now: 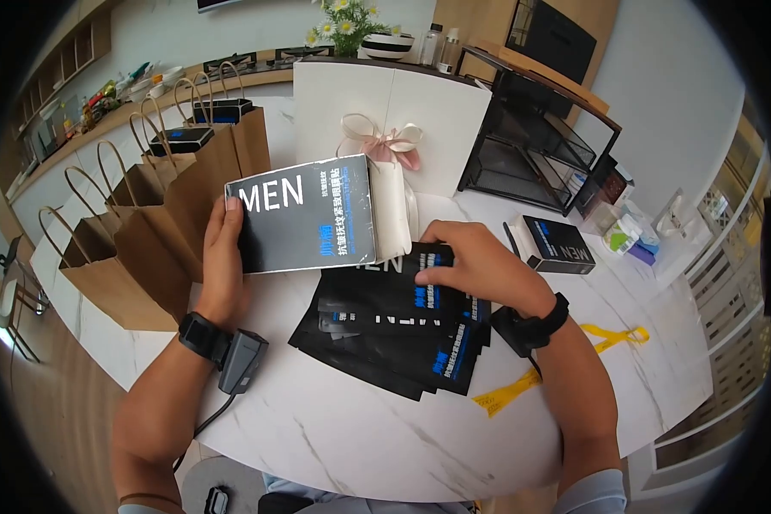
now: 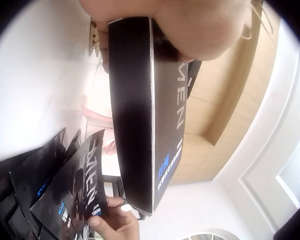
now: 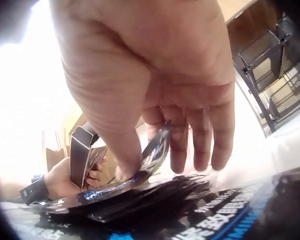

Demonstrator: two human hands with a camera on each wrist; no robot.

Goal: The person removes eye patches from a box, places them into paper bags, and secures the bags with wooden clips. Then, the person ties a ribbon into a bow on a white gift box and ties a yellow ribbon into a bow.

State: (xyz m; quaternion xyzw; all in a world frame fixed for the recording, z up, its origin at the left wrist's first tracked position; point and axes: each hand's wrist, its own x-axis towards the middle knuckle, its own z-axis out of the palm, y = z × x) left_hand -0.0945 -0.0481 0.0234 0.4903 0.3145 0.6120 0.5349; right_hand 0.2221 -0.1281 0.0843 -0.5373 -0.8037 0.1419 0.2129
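Observation:
A black carton [image 1: 304,218] printed MEN is held up in my left hand [image 1: 223,248], its white end flaps [image 1: 392,210] standing open towards the right. My right hand [image 1: 484,265] pinches the edge of a black sachet [image 1: 381,287] between thumb and fingers. That sachet lifts and bends off a fanned pile of similar sachets [image 1: 385,364] on the table, as the right wrist view also shows. From the left wrist, the carton's dark side [image 2: 132,115] fills the middle, and the pinched sachet [image 2: 75,195] stands below it.
Several brown paper bags [image 1: 137,265] stand in a row at left, some with black boxes inside. Another black carton [image 1: 552,244] lies at right, beside a black mesh rack [image 1: 531,137]. A yellow ribbon [image 1: 505,394] lies near my right forearm; a white bow-tied box [image 1: 325,103] stands behind.

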